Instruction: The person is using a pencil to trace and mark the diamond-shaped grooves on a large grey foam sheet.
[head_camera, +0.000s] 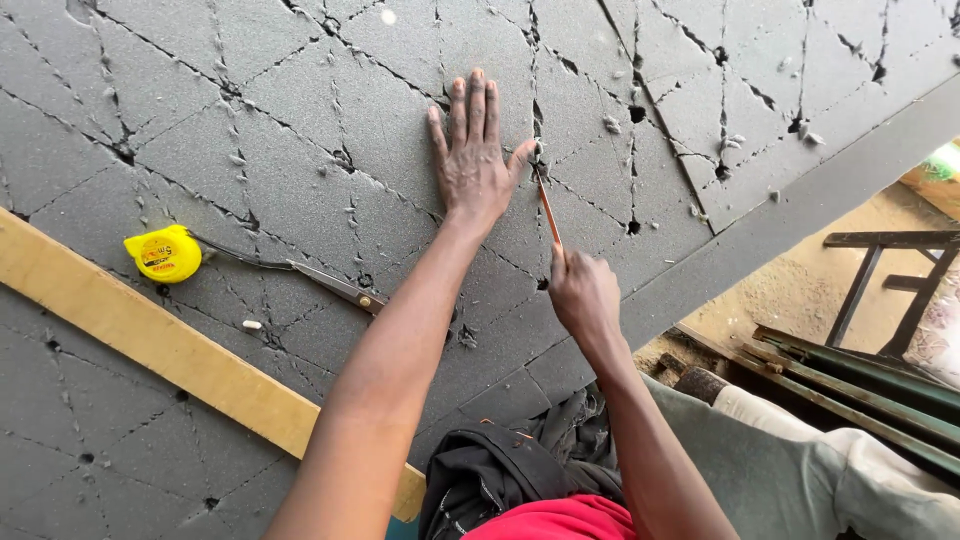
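A person's left hand (472, 150) lies flat with fingers spread apart on a grey foam sheet (300, 130) scored with diamond-shaped cuts. Just to its right, the right hand (583, 292) is closed around a thin reddish tool (546, 208), its tip meeting the foam beside the left thumb. Scissors (335, 284) and a yellow tape measure (164, 254) rest left of the left forearm, above a wooden strip (150, 340).

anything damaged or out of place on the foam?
Yes. The grey foam sheet has ragged, torn holes where its scored diamond lines cross, with pale crumbs scattered near the left hand. Scissors and a yellow tape measure lie loose on it.
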